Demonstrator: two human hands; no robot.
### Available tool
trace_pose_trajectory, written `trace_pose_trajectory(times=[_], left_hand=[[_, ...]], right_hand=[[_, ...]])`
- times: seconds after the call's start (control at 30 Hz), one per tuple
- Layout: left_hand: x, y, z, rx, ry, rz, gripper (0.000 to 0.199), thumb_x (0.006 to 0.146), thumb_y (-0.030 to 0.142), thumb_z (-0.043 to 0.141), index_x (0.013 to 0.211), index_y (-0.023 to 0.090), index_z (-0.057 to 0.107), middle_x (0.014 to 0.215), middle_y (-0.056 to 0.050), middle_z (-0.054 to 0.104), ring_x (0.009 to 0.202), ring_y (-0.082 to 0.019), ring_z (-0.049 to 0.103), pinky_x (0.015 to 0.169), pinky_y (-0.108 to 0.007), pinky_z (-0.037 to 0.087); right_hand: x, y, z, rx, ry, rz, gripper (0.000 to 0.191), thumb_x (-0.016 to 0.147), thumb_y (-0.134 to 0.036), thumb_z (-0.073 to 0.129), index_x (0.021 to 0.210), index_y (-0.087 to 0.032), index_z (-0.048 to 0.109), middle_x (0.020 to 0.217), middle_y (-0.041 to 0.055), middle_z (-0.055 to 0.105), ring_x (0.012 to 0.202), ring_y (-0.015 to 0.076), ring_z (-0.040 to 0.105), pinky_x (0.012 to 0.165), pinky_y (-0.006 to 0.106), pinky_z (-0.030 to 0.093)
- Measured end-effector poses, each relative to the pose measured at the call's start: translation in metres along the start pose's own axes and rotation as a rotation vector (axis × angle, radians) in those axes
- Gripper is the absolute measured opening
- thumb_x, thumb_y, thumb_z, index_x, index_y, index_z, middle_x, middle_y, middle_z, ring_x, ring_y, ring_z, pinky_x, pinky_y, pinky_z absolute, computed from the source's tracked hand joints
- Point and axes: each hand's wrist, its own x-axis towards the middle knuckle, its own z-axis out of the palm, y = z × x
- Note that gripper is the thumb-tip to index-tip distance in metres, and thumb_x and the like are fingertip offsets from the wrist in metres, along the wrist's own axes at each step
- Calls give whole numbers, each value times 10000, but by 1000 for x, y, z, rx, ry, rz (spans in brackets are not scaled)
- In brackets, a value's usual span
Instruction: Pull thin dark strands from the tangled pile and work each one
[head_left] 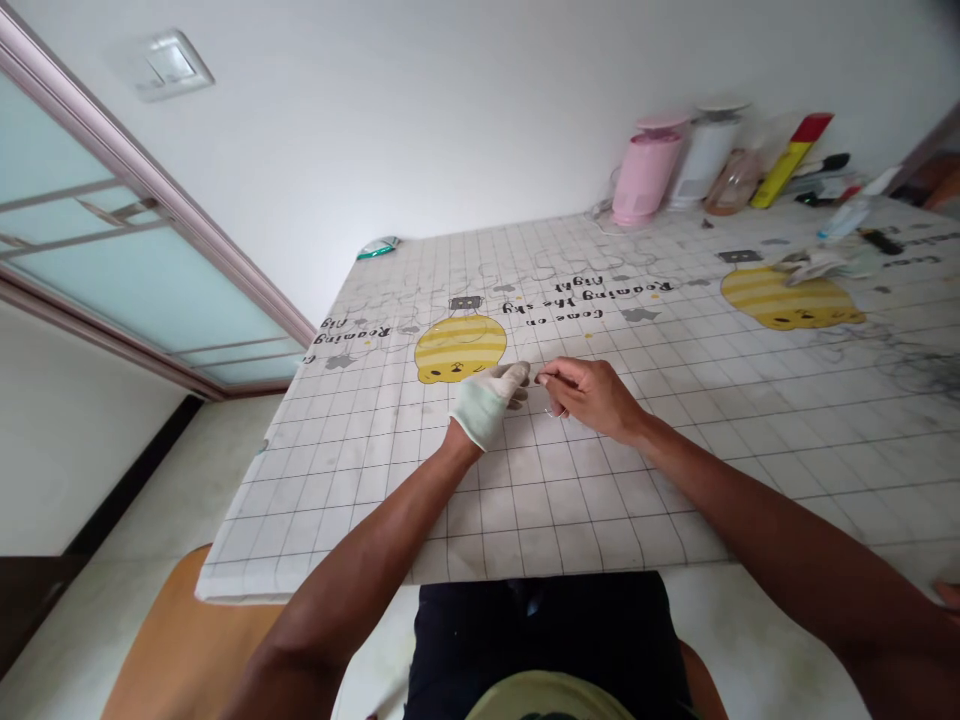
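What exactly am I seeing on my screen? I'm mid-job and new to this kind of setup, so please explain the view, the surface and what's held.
There is no machine here: a person works with two hands, seen by one head-worn camera looking forward and down. The left hand wears a pale fabric glove; the right hand is bare. Their fingertips are close together over a white checked tablecloth with yellow striped cartoon prints. A thin pale strand shows by the right hand's fingers; it is too small to tell how it is held. At the back stand a pink cylindrical device and a long yellow-and-red box.
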Motion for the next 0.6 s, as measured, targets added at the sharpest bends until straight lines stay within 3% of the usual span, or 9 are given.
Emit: trace_pose_trajectory(times=[0.17,0.37,0.6], left_hand=[[-3,-6,8,181,-159,-60,225,928,346,672,821,185,788,722,-16,700,610,-115,602,536,-212,462],[4,-13,17,-76,-196,-141,181,965,278,669,883,147,764,799,-60,745,634,-113,658,578,-231,525],[3,-14,19,41,-164,-103,243,960,267,646,761,163,741,737,-49,730,614,-111,645,562,-227,528]], right_hand=[[3,-1,-2,157,24,39,317,969,-536,649,888,-237,713,674,14,696,597,176,631,597,329,534],[6,-2,2,148,80,71,287,928,-508,691,854,-233,729,711,22,687,582,169,563,556,330,456],[7,8,10,-81,185,-38,265,965,-500,648,913,-260,749,757,23,716,672,201,622,656,350,483]])
